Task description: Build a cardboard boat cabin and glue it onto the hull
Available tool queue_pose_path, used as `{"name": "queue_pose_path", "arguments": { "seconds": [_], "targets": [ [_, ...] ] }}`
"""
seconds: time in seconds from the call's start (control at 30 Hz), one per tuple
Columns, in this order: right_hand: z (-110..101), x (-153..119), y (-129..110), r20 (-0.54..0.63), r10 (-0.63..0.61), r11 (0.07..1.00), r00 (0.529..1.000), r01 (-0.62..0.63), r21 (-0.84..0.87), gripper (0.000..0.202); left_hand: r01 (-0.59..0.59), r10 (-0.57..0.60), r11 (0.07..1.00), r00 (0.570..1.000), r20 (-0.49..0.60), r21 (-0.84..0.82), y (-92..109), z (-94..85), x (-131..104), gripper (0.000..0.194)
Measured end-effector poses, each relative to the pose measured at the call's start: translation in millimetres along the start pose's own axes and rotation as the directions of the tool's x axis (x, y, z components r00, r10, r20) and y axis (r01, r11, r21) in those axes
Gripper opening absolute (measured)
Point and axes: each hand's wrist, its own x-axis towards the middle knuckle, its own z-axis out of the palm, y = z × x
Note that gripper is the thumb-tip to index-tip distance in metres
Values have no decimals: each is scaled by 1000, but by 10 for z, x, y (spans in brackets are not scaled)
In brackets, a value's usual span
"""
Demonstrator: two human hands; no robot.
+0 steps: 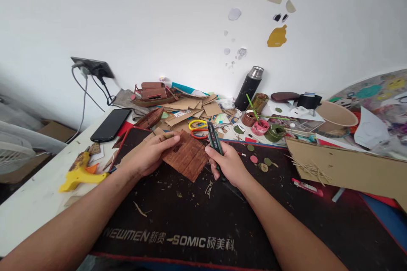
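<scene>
Between the thumb and fingers of my left hand (151, 152) is a brown-painted cardboard piece (187, 156), tilted above the dark desk mat (178, 216). A small dark slot shows near its left side. My right hand (227, 163) is closed around a slim dark green tool (214, 137) with white lettering, its upper end pointing up; its working tip cannot be made out. The right fingers are close to the cardboard's right edge; whether they touch is unclear. Just behind the cardboard lie yellow-and-orange-handled scissors (199, 126).
A yellow glue gun (81, 173) and a phone (110, 125) lie left. Brown model boats (154, 93) and cardboard scraps (187, 106) sit behind. Paint pots (260, 127), a black thermos (249, 89), thin sticks (310, 169) and a red-pink cutter (307, 187) are right.
</scene>
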Motion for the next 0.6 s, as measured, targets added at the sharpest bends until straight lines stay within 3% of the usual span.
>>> {"name": "queue_pose_path", "arguments": {
  "seconds": [0.07,0.13,0.2,0.27,0.33,0.43,0.53,0.6],
  "targets": [
    [2,12,11,-35,-5,999,999,7,42,44,1,0,1000,998,61,-18,-16,-23,-13,62],
    [1,27,18,-79,-10,997,997,17,78,45,34,-38,999,981,192,23,-33,-32,-35,67],
    [-2,39,19,-118,-19,995,993,30,95,46,56,-86,992,951,298,110,-52,-22,-51,64],
    [-4,45,18,-140,-27,994,990,41,101,45,47,-107,980,942,318,191,-73,2,-45,56],
    [-4,46,16,-145,-26,993,989,42,107,44,27,-94,971,957,275,239,-95,24,-12,51],
    [2,40,18,-113,-14,995,994,26,99,43,-40,7,963,993,122,266,-106,33,50,53],
    [12,29,26,-45,-10,998,999,13,60,42,-107,128,917,991,-29,384,-73,29,69,56],
    [18,21,32,-20,-9,999,1000,10,41,43,-112,161,869,985,-62,483,-43,33,55,59]
  ]
}}
